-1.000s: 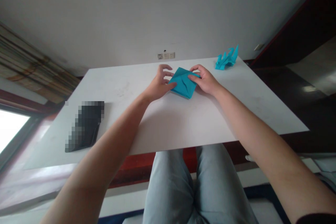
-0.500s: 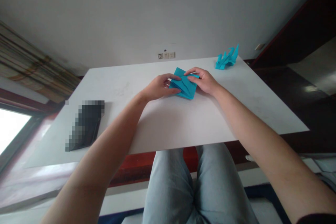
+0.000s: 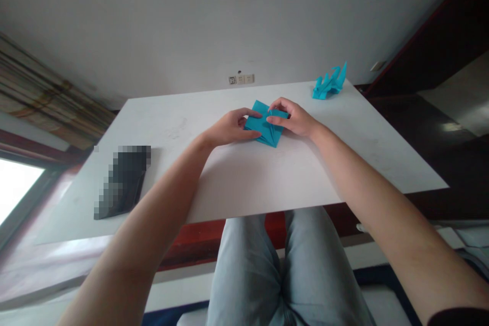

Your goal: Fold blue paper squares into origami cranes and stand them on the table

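Note:
A folded sheet of blue origami paper (image 3: 260, 120), roughly square with creased flaps, lies on the white table between my hands. My left hand (image 3: 235, 126) grips its left side, with the index finger stretched over the top and the thumb along the lower edge. On the right, my right hand (image 3: 291, 116) pinches a flap near the middle between thumb and fingers. Its other fingers are curled and partly hidden.
At the back right corner of the white table (image 3: 237, 183) stands a folded blue paper figure (image 3: 329, 84) with pointed parts. A dark, pixelated flat object (image 3: 128, 178) lies at the left. Behind the table is a wall with sockets (image 3: 241, 79).
The flap under my right fingers has shifted and its folds look different, with the lower gap narrower. My right thumb has moved slightly left; my left hand keeps nearly the same hold.

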